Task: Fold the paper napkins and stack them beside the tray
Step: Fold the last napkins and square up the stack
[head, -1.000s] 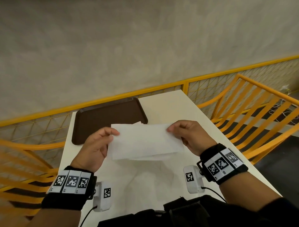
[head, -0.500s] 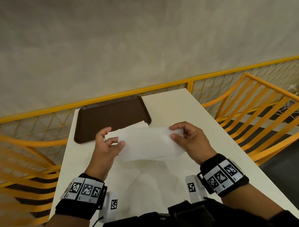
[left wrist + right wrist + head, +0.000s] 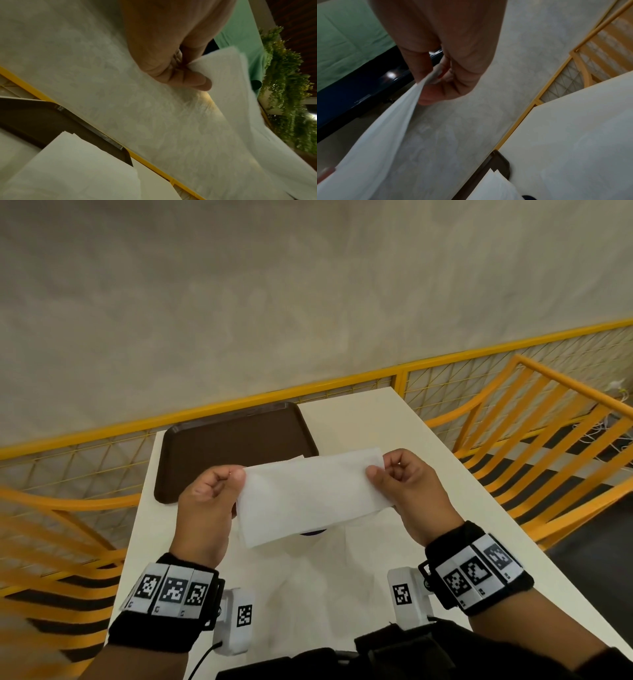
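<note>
A white paper napkin (image 3: 310, 496) is held in the air between both hands, above the bench (image 3: 428, 460) and just on the near side of the brown tray (image 3: 236, 436). Its left end is pinched by the fingers (image 3: 197, 81) of the left hand (image 3: 209, 498), thumb against curled forefinger. Its right end is pinched in the same way by the right hand (image 3: 407, 487), as the right wrist view shows. The napkin appears to be already doubled lengthwise, though the layers cannot be counted with certainty.

A stack of napkins (image 3: 72, 169) lies flat on the bench, its far corner reaching over the near rim of the tray. A small dark object (image 3: 313, 531) is partly hidden under the held napkin and cannot be identified.

The step in hand is judged to be the next fold. It would be done well if the two short ends were brought together with corners matched before any crease is pressed. Light tension should be kept so the thin paper is not torn. The crease is best set against the bench, clear of the tray rim.
</note>
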### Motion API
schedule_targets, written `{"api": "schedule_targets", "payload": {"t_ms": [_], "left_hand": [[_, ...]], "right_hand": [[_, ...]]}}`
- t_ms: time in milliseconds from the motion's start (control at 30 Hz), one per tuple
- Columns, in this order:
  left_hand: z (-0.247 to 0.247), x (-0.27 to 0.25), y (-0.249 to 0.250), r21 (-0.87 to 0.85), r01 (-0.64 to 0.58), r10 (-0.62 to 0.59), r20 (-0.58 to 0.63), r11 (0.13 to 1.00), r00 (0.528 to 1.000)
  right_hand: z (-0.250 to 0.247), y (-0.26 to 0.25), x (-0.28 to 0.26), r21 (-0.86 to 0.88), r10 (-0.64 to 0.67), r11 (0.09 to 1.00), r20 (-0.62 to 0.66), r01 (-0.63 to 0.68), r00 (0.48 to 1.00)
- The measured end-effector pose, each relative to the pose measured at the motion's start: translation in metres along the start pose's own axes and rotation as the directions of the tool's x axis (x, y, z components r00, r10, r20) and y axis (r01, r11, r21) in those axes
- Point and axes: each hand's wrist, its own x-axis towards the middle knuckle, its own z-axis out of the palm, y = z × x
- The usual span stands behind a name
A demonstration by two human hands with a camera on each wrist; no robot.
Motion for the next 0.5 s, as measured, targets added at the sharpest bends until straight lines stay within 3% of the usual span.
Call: {"api": "schedule_targets", "payload": {"t_ms": [400, 500], "left_hand": [[-0.004, -0.007, 0.011, -0.145, 0.081, -0.077, 0.036, 0.986, 0.996], [-0.013, -0.008, 0.015, -0.215, 0.158, -0.099, 0.263, 0.964, 0.960]], "right_hand": [[0.001, -0.018, 0.001, -0.025, -0.098, 0.995, -0.056, 0.096, 0.994], [0.001, -0.026, -0.001, -0.060, -0.139, 0.989, -0.028, 0.137, 0.990]]}}
